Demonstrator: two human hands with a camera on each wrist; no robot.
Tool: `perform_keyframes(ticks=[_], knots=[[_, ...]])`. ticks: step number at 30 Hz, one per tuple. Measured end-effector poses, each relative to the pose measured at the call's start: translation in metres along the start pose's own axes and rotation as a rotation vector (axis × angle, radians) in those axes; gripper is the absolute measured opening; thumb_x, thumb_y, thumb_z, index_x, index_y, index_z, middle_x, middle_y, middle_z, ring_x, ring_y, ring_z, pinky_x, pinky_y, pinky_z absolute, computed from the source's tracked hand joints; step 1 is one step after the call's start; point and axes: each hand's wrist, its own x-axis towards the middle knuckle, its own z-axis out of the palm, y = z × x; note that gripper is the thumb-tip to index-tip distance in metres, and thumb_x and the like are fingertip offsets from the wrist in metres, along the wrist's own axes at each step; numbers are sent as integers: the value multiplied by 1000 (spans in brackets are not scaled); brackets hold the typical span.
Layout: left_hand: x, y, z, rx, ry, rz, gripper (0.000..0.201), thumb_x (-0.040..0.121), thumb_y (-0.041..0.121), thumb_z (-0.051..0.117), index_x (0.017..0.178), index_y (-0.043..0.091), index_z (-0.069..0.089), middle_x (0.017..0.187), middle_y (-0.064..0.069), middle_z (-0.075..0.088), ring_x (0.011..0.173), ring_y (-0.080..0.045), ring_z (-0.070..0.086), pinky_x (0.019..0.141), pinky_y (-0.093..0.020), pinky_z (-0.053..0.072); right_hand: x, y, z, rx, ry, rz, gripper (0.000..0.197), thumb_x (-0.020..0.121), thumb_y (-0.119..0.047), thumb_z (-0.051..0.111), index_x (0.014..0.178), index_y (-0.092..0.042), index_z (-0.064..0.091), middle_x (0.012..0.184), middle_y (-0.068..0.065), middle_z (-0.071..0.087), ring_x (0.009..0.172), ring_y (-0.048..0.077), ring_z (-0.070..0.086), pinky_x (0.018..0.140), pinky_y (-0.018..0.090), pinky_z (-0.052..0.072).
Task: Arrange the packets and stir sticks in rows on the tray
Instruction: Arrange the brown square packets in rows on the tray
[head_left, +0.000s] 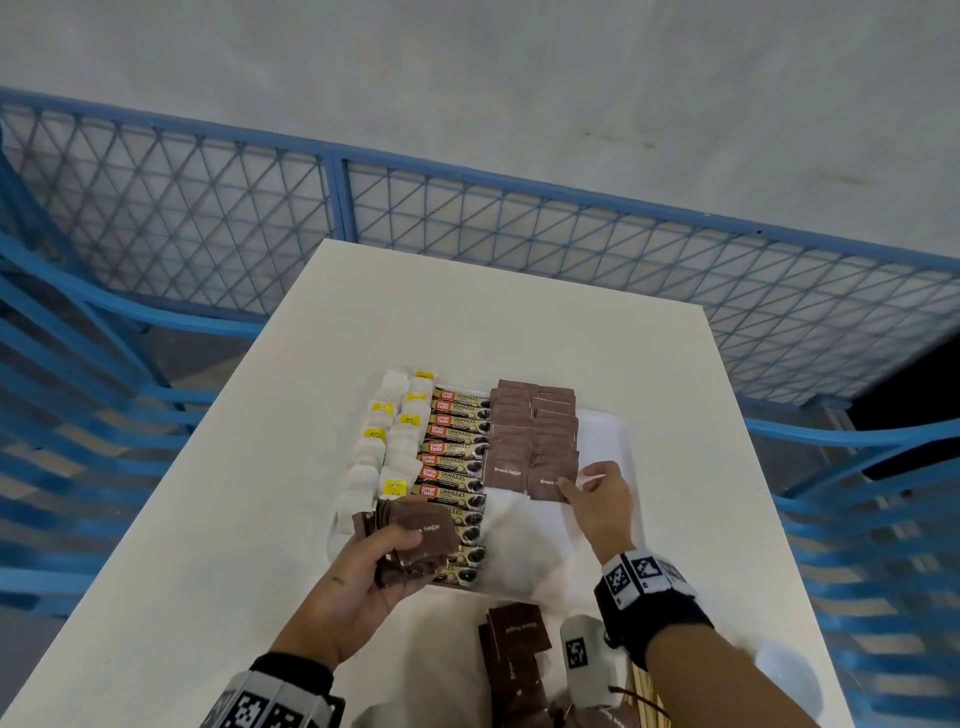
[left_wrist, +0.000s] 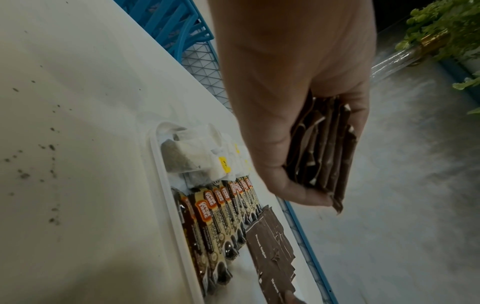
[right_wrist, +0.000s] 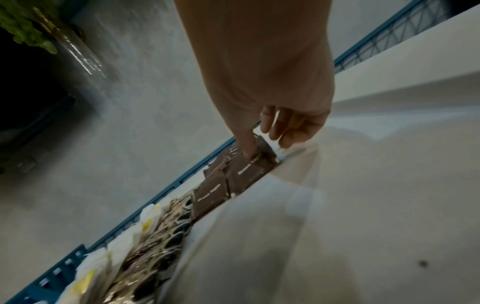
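A white tray (head_left: 618, 441) on the white table holds rows of tea bags (head_left: 387, 441) at its left, coffee granule sachets (head_left: 457, 452) in the middle and two columns of brown sugar packets (head_left: 519, 431) at the right. My left hand (head_left: 400, 556) grips a stack of brown sugar packets (head_left: 421, 535) above the tray's near left corner; the stack (left_wrist: 327, 154) shows edge-on in the left wrist view. My right hand (head_left: 576, 488) pinches the nearest packet (head_left: 545, 480) of the right column, thumb on top of it (right_wrist: 249, 170).
Loose brown sugar packets (head_left: 517, 631), wooden stir sticks (head_left: 647, 696) and a white tagged object (head_left: 584, 660) lie at the table's near edge. A blue mesh fence (head_left: 467, 208) stands behind the table. The tray's near right part is bare.
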Motion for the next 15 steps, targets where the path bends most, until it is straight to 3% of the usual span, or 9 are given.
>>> perform_keyframes(ticks=[2,4,6,9,11,13,15], knots=[[0,0,2,14,-16,7,37,63,-1,60,98,11,65,86,-12,73,73,-21,71,69,-36,59,-15,-12,1,5,1,-63,24,80,-14,70,94,-9,52,72,-2,50,67,14,50,53,12,33],[-1,0,3,30,-20,2,43,60,4,61,101,12,65,91,-13,72,78,-22,71,73,-37,57,-35,-28,2,25,-113,-96,15,84,-19,66,91,-11,56,73,-6,51,68,11,50,55,12,34],[0,-1,3,43,-35,-7,52,54,5,68,106,11,65,97,-15,71,82,-23,70,70,-35,58,-61,-47,2,55,-357,-119,14,89,-29,60,90,-14,58,75,-7,55,66,6,50,56,12,38],[-1,-1,2,62,-42,-10,69,43,14,76,110,9,63,100,-16,70,84,-23,71,67,-33,59,-92,-65,1,133,-718,-110,23,90,-39,55,89,-16,60,77,-2,60,64,10,52,54,16,39],[-1,-1,1,79,-47,-9,68,47,13,77,112,7,63,101,-18,70,85,-23,71,65,-32,58,-103,-68,0,213,-828,-105,20,87,-33,62,92,-13,61,77,-1,60,62,10,52,51,19,38],[-2,-1,1,92,-39,-15,61,54,10,75,113,5,63,102,-20,70,87,-24,70,65,-31,58,-107,-69,-1,297,-851,-100,15,84,-18,67,92,-9,59,75,0,60,55,5,53,49,18,40],[-1,-3,0,91,-27,-21,64,52,14,78,113,4,62,103,-22,69,87,-25,70,67,-34,58,-109,-70,-1,346,-835,-76,13,81,-9,69,89,-7,58,75,2,61,51,4,54,47,17,42]])
